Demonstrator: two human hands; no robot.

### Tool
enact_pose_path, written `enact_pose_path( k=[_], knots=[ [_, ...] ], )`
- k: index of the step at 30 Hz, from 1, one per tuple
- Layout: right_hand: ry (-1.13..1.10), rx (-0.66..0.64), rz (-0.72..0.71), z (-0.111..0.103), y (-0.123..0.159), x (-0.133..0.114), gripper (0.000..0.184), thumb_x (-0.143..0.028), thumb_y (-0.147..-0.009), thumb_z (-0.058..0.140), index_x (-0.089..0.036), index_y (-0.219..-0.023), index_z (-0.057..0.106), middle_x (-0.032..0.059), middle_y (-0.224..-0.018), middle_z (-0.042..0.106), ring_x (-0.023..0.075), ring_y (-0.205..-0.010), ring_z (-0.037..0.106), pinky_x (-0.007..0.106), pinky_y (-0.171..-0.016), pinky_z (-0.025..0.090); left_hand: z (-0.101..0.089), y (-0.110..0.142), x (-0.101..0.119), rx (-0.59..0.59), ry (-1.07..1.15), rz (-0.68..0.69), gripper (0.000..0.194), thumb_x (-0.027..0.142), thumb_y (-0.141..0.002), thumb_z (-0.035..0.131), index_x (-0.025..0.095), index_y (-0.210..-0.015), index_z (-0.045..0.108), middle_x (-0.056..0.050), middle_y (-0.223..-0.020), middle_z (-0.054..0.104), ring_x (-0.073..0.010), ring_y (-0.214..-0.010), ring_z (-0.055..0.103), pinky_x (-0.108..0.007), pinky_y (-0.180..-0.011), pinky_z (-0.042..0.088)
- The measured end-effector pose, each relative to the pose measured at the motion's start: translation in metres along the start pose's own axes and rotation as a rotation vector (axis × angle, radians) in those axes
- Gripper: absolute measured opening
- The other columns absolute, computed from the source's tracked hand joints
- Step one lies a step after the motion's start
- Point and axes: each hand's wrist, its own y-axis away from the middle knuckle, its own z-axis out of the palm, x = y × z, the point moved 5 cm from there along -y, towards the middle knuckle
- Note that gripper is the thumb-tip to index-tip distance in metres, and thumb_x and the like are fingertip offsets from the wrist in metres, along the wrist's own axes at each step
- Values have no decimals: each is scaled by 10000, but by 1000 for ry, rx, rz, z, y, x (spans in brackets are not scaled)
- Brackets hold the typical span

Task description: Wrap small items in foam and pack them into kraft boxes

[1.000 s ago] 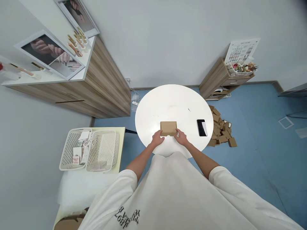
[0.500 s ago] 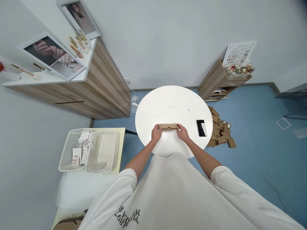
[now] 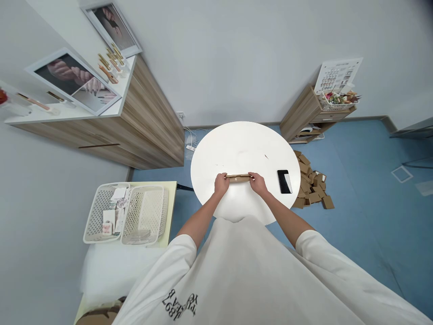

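A small brown cardboard box (image 3: 238, 178) stands on edge over the round white table (image 3: 243, 149), so I see only its thin side. My left hand (image 3: 221, 184) is closed on its left end. My right hand (image 3: 258, 183) is closed on its right end. Both hands are near the table's front edge, just ahead of my white shirt.
A black phone (image 3: 284, 181) lies on the table to the right of the box. A heap of brown boxes (image 3: 311, 189) sits on the blue floor at the right. Two white mesh baskets (image 3: 126, 212) rest on a low surface at the left. Wooden cabinets (image 3: 149, 122) stand against the walls.
The box lay flat with its top showing; both hands tipped it up on edge and moved it slightly away from me. The grip at both ends stayed.
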Motion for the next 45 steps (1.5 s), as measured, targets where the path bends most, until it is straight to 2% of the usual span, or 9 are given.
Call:
enact_pose_path(
  k=[7,13,20,25,30,33,36,41,45],
  knots=[
    [69,-33,-77,-2,-2,4,484,-212,-896,458,-251,-1340,646,73,-1270,641,241,-1090,619,435,-1056,478,-2,-6,-12,-69,39,154,383,80,-881,537,186,-1223,670,-106,-1257,632,-218,-1040,651,-376,-1004,506],
    [201,-57,-144,3,2,2,536,-245,-948,388,-252,-1463,534,87,-1363,588,277,-1255,521,470,-1113,411,-6,8,-12,-71,-73,291,387,183,-964,467,233,-1315,622,-100,-1283,600,-248,-1154,604,-401,-1064,464],
    [440,-125,-239,21,26,10,732,-319,-947,438,-212,-1628,192,118,-1644,287,360,-1374,393,544,-1125,330,9,34,-20,-121,-324,326,722,163,-896,475,222,-1592,294,-135,-1647,278,-349,-1478,312,-537,-1195,249],
    [482,-173,-183,27,34,18,830,-362,-914,521,-228,-1632,127,119,-1689,161,376,-1444,312,563,-1152,275,12,39,-29,-117,-286,319,819,103,-824,490,231,-1604,275,-137,-1670,229,-358,-1535,209,-579,-1227,102],
    [304,-120,-97,21,27,11,766,-417,-933,487,-244,-1619,193,127,-1634,300,345,-1416,377,543,-1141,328,10,31,-31,-135,-109,239,798,169,-854,509,222,-1604,242,-139,-1636,305,-304,-1493,319,-489,-1197,285],
    [81,-41,63,13,18,9,721,-457,-945,460,-223,-1599,267,145,-1534,443,294,-1323,499,463,-1107,408,9,20,-39,-80,99,-1,728,214,-905,486,204,-1592,245,-163,-1572,395,-265,-1381,479,-415,-1131,396],
    [-106,-41,213,9,11,5,707,-505,-928,497,-238,-1566,348,123,-1466,528,265,-1247,571,405,-1062,459,13,12,-41,-119,246,-188,695,244,-923,490,211,-1579,262,-152,-1510,487,-259,-1314,544,-397,-1080,438],
    [-190,-23,196,8,16,-4,672,-516,-918,536,-245,-1520,413,111,-1445,556,257,-1256,573,411,-1074,452,15,13,-35,-170,359,-140,656,235,-917,533,251,-1542,336,-121,-1511,502,-250,-1317,545,-367,-1039,456],
    [-217,2,178,13,39,9,640,-517,-909,553,-250,-1482,453,114,-1426,566,264,-1260,580,424,-1068,464,22,31,-51,-173,411,-96,646,167,-894,530,230,-1516,368,-136,-1464,525,-232,-1302,560,-367,-1048,460]
  ],
)
